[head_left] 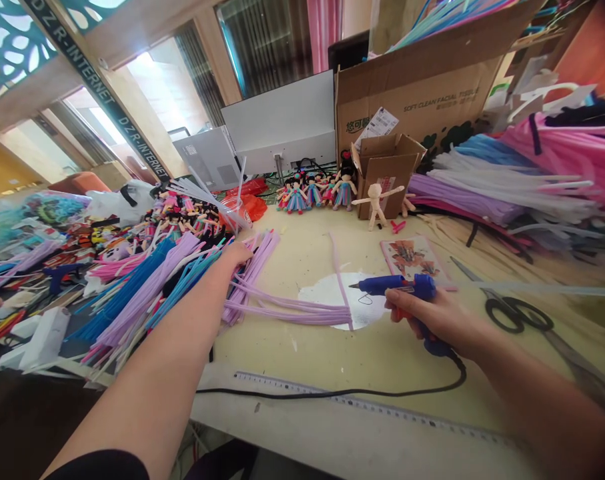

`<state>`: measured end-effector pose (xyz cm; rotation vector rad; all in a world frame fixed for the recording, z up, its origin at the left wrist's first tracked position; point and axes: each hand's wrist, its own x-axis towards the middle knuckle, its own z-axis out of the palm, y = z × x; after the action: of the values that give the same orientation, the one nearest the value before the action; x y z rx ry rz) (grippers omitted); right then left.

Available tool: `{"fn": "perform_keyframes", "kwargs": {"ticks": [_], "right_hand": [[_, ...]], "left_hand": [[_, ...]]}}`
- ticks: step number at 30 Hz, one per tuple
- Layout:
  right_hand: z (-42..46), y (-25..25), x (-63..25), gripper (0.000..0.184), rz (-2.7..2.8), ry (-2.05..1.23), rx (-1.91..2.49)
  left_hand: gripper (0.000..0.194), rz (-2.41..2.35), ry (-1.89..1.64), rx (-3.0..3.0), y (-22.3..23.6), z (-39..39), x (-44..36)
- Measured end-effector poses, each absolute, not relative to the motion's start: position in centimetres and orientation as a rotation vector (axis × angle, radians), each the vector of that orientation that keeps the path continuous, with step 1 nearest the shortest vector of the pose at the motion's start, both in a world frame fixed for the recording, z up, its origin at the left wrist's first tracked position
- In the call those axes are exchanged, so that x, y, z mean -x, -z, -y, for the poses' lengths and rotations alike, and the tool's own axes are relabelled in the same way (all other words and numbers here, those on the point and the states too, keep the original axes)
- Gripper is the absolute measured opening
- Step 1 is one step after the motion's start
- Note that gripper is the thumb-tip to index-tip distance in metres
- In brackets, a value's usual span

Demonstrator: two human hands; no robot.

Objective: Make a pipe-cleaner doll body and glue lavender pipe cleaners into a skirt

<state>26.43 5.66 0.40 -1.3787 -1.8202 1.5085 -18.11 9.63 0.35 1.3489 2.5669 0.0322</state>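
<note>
Right fingers (pixel 398 299) clamp a smooth blue glue gun (pixel 425 287); left fingers (pixel 242 252), grip I can't tell, at thin fuzzy purple stems (pixel 256 272)

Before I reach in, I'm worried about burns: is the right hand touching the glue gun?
Touching: the head view shows the right hand closed around the glue gun.

Windows (pixel 159 83) kinda blown out, super bright
Dark drapes (pixel 269 50), pink curtain (pixel 325 33) beside them, teal cutout panel (pixel 12 47) upper left, yellowish table (pixel 302 360).
</note>
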Motion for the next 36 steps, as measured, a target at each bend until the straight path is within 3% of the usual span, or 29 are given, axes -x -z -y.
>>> {"fn": "perform_keyframes", "kwargs": {"ticks": [7, 13, 17, 22, 27, 36], "right_hand": [[-5.8, -0.2, -26.5, 0.043, 1.82, -1.516, 1.359], [-5.6, -0.2, -26.5, 0.044, 1.797, -1.533, 1.326], [-5.5, -0.8, -26.4, 0.041, 1.781, -1.532, 1.343], [-5.6, -1.3, -26.3, 0.04, 1.767, -1.52, 1.349], [-5.6, -0.9, -26.4, 0.041, 1.767, -1.529, 1.371], [-5.5, -0.6, -26.0, 0.037, 1.832, -1.553, 1.46]], "left_hand": [[0.012, -2.611, -0.55, -1.242, -1.9, -8.4, 18.8], [0.018, -2.638, -0.942, -1.238, -6.0, -8.1, 19.4], [0.024, -2.474, -1.23, -1.74, -8.3, -7.6, 15.6], [0.021, -1.927, -0.521, -2.427, -5.9, -5.5, 7.3], [0.022, -1.74, -0.014, -2.419, -1.3, -3.7, 3.8], [0.019, -1.657, -0.187, -2.389, 0.7, -3.7, 0.2]]}}
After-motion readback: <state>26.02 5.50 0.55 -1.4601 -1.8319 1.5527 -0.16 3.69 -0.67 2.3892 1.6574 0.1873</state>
